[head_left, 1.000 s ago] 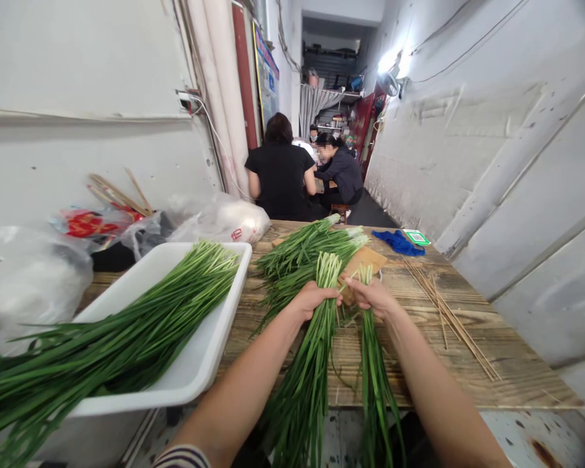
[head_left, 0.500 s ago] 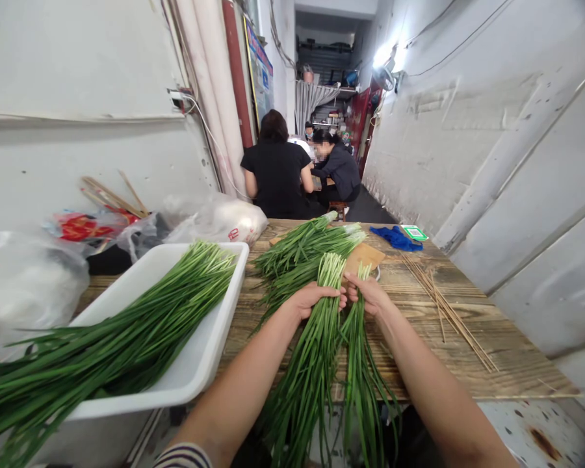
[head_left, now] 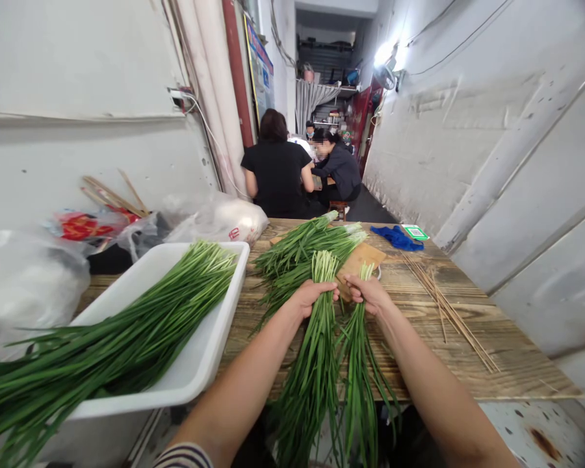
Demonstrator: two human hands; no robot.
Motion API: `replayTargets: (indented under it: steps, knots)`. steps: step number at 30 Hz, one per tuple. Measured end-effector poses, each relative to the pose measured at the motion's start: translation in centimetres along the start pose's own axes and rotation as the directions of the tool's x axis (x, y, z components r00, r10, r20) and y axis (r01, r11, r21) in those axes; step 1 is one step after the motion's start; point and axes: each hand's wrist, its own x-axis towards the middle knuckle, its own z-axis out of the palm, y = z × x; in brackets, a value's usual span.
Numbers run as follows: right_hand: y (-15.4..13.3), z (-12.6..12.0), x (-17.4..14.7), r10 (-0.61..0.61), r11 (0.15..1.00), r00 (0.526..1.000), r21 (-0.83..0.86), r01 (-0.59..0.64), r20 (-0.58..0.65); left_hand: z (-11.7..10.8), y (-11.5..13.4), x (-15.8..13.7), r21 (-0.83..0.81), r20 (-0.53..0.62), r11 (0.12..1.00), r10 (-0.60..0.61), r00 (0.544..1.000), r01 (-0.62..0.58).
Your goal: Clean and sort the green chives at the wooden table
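Observation:
My left hand (head_left: 314, 298) is wrapped round a thick bunch of garlic chives (head_left: 316, 351), pale stem ends up and green leaves hanging over the table's near edge. In my right hand (head_left: 368, 292) is a thinner bunch of garlic chives (head_left: 358, 364), its leaves hanging the same way. A small gap separates the two hands. Just beyond them, bundled garlic chives (head_left: 305, 250) lie across the wooden table, their white ends toward the right. Partly covered by them is a flat tan board or card (head_left: 363, 257).
To the left stands a white plastic tub (head_left: 241, 273) of loose chives (head_left: 166, 318). Plastic bags (head_left: 219, 218) lie behind it. Thin sticks (head_left: 448, 312), a blue cloth (head_left: 397, 237) and a QR code card (head_left: 414, 232) are on the right. People (head_left: 277, 169) sit beyond the table.
My left hand has shifted slightly left with its bunch, widening the gap between the hands. The right hand stays nearly in place with its thinner bunch.

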Motion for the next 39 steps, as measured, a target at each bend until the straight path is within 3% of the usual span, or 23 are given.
replayTargets:
  steps: [11, 17, 22, 30, 39]
  knots:
    - [0.0, 0.4, -0.2, 0.012, 1.0, 1.0, -0.001, -0.012, -0.007, 0.5, 0.2, -1.1, 0.117, 0.134, 0.992, -0.067, 0.989, 0.051]
    - [-0.1, 0.2, -0.1, -0.012, 0.999, 0.999, -0.036, 0.01, -0.045, 0.4, 0.0, -0.5, 0.072, 0.059, 0.997, -0.04, 0.997, 0.036]
    - [-0.1, 0.3, 0.0, -0.046, 0.998, 0.994, -0.035, 0.043, -0.099, 0.4, 0.0, -0.4, 0.08, 0.072, 0.996, -0.031, 0.997, 0.025]
    - [-0.3, 0.0, -0.3, 0.041, 0.994, 0.999, -0.105, -0.038, 0.018, 0.7, 0.2, -1.0, 0.108, 0.066, 0.994, -0.009, 0.998, 0.001]
    - [-0.5, -0.3, 0.1, 0.0, 0.999, 0.994, 0.049, 0.006, -0.114, 0.1, -0.2, -0.2, 0.046, 0.104, 0.999, -0.022, 0.994, 0.017]
